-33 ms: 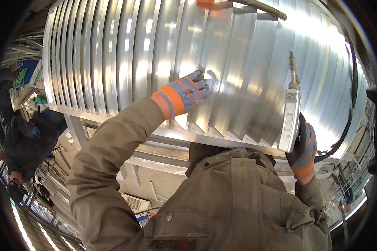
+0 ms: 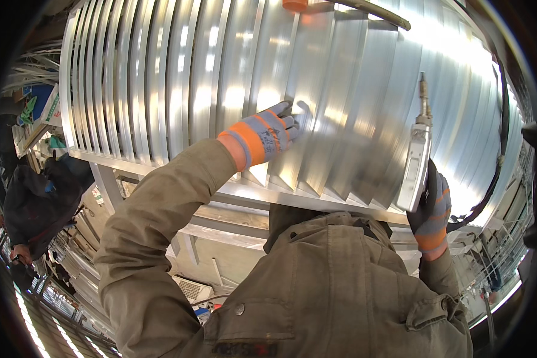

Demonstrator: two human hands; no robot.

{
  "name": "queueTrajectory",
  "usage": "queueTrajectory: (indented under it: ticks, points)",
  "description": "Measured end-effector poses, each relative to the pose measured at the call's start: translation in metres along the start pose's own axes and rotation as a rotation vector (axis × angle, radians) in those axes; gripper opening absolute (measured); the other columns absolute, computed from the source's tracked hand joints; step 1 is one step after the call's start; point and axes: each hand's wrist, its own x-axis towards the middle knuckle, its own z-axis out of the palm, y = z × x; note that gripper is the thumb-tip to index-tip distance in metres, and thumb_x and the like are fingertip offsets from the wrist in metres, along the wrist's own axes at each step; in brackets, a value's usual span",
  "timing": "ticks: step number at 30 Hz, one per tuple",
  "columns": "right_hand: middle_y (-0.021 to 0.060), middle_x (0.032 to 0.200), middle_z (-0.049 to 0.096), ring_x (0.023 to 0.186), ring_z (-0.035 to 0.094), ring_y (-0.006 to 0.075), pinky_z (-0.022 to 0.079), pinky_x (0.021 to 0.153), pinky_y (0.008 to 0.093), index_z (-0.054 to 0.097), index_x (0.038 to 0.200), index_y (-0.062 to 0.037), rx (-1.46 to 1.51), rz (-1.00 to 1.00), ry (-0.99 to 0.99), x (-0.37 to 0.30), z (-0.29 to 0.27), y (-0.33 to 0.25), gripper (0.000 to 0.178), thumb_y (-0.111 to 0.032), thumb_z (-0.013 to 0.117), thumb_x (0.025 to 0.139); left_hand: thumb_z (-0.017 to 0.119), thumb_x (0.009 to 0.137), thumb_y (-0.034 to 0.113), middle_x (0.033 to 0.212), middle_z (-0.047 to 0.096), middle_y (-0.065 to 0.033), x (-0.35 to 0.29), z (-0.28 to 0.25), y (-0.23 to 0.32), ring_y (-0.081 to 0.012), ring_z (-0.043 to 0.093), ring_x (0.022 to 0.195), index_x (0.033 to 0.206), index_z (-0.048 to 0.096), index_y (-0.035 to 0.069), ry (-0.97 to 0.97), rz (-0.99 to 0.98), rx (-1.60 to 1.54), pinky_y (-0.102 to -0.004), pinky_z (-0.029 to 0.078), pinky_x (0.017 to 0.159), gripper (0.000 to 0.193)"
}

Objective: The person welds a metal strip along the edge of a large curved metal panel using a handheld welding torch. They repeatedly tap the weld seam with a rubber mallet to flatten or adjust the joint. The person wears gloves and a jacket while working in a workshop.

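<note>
My left hand (image 2: 261,138), in a grey and orange glove, lies with its fingers stretched out on a slatted aluminium panel (image 2: 316,89). The panel's slats overlap like louvres and reflect the hand. At the right, my right hand (image 2: 434,209), gloved alike, is wrapped round a silver hand-held power tool (image 2: 415,161). A slim metal bit holder (image 2: 423,101) sticks out of the tool, pointing to the far side above the slats. Most of the right fingers are hidden behind the tool's body.
An orange object (image 2: 295,5) and a dark rod (image 2: 373,13) lie at the panel's far side. A black cable (image 2: 500,143) curves along the right. Another person (image 2: 39,206) in dark clothes is at the left. Metal legs (image 2: 107,186) hold up the panel.
The power tool has shifted slightly, its tip a little to the right. My left hand stays practically where it was on the slats.
</note>
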Motion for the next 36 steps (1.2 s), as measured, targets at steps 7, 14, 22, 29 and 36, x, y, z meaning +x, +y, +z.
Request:
queueTrajectory:
  ticks: [7,14,22,29,36]
  points:
    - [0.0193,0.116,0.076,0.104,0.072,0.0356,0.059,0.091,0.0465,0.059,0.166,0.0024,-0.112,0.21,0.092,0.029,0.065,0.037,0.077,-0.008,0.086,0.096,0.076,0.1,0.009,0.133,0.074,0.0026,-0.014,-0.001,-0.009,-0.0199,0.07,0.134,0.121,0.081,0.019,0.007,0.055,-0.054,-0.0542,0.038,0.142,0.023]
    - [0.0181,0.119,0.077,0.107,0.074,0.0369,0.061,0.093,0.0475,0.063,0.163,-0.0035,-0.057,0.198,0.238,0.042,0.105,0.062,0.072,-0.006,0.087,0.096,0.075,0.103,0.012,0.131,0.074,0.0023,-0.015,0.007,-0.01,-0.0213,0.069,0.136,0.122,0.082,0.022,0.027,0.079,-0.045,-0.0538,0.038,0.141,0.023]
    - [0.0175,0.118,0.077,0.109,0.073,0.0386,0.06,0.096,0.0503,0.065,0.161,-0.0053,-0.163,0.29,0.105,0.056,0.098,0.048,0.07,-0.015,0.089,0.096,0.074,0.101,0.012,0.125,0.075,0.0011,-0.01,0.002,-0.01,-0.0286,0.069,0.137,0.106,0.085,0.018,0.028,0.065,-0.116,-0.0576,0.038,0.14,0.013]
    - [0.0244,0.152,0.07,0.135,0.069,0.0486,0.058,0.114,0.0539,0.07,0.152,-0.0029,-0.177,-0.048,0.164,0.137,0.018,0.004,0.057,-0.016,0.088,0.1,0.076,0.101,0.013,0.124,0.075,0.0019,-0.007,-0.006,-0.013,-0.0267,0.068,0.14,0.108,0.087,0.02,-0.038,0.112,-0.142,-0.0582,0.038,0.141,0.015]
    - [0.0207,0.155,0.072,0.142,0.067,0.0444,0.057,0.117,0.0523,0.068,0.157,-0.0112,-0.347,-0.287,0.334,0.3,0.083,-0.016,0.055,-0.033,0.081,0.108,0.073,0.103,0.013,0.141,0.077,0.0029,-0.008,-0.012,-0.011,-0.0286,0.068,0.144,0.121,0.085,0.022,-0.092,0.076,-0.064,-0.0594,0.033,0.144,0.023]
